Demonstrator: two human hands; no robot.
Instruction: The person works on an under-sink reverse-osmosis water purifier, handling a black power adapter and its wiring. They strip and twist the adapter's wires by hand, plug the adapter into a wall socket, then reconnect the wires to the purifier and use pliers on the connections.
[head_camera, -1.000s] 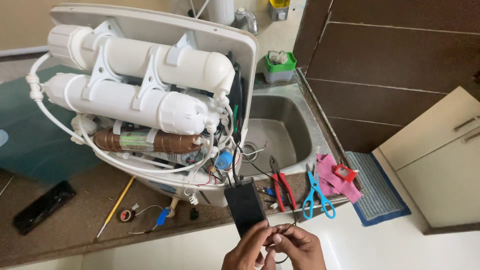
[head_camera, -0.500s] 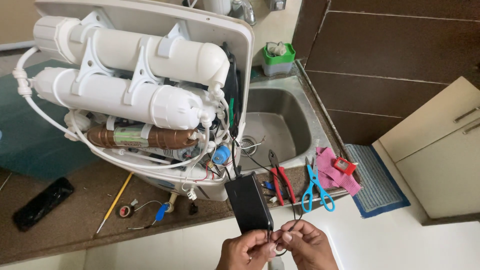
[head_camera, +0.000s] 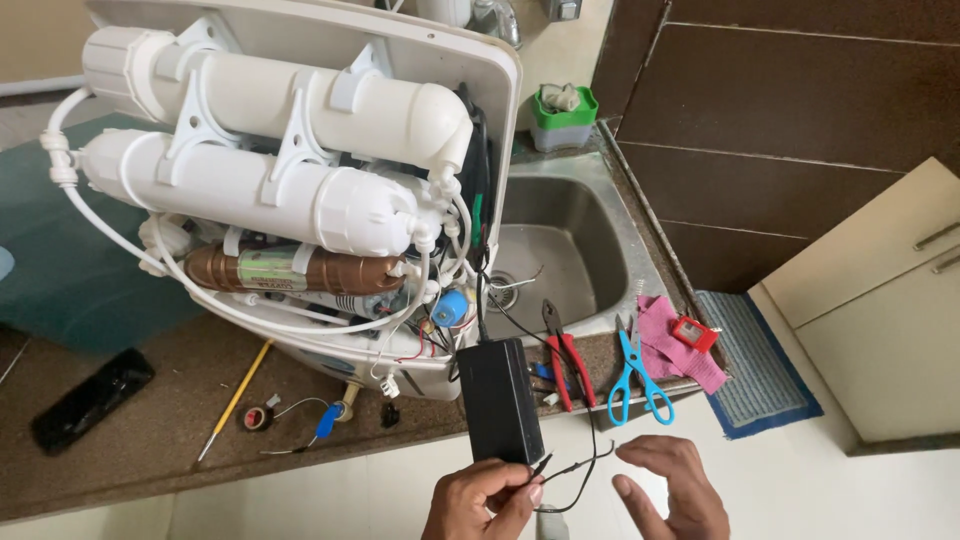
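An opened white water purifier (head_camera: 300, 190) lies tilted on the brown bench (head_camera: 130, 420), its filter cylinders exposed for access, beside a steel sink (head_camera: 575, 250). A black power adapter (head_camera: 498, 400) hangs off the bench edge. The left hand (head_camera: 480, 500) pinches the adapter's thin black wire (head_camera: 570, 475); the right hand (head_camera: 665, 490) hovers open beside it. Both wrists are cut off.
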